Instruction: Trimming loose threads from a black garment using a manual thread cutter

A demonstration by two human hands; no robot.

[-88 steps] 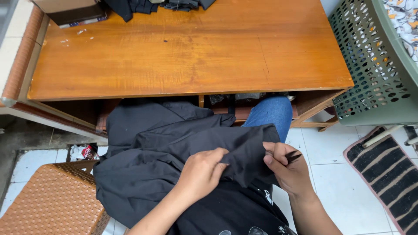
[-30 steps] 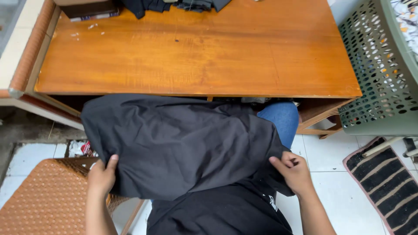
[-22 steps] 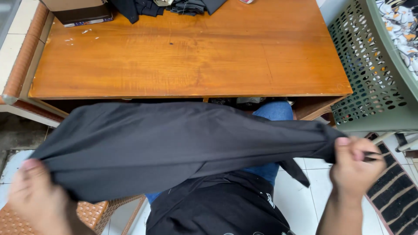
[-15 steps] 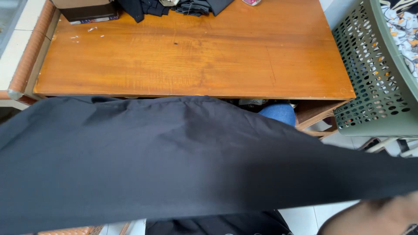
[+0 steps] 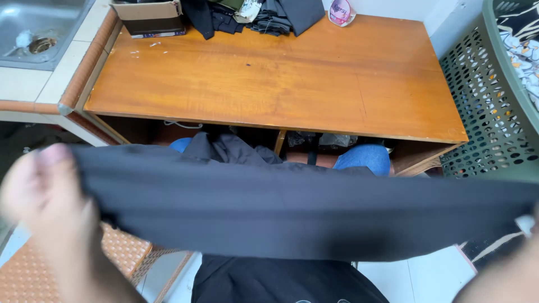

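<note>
We stretch the soft, light black garment (image 5: pixel 303 207) across mid-frame, left hand (image 5: pixel 50 207) and right hand (image 5: pixel 519 264) gripping its ends.

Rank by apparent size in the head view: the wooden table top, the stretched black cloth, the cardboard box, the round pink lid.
1. Wooden table top
2. Stretched black cloth, enlarged by nearness to the camera
3. Cardboard box, partly cropped
4. Round pink lid

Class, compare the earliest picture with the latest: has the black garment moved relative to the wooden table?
Yes. The black garment, earlier bunched in the lap below the wooden table, is now stretched wide between left hand and right hand.
</note>
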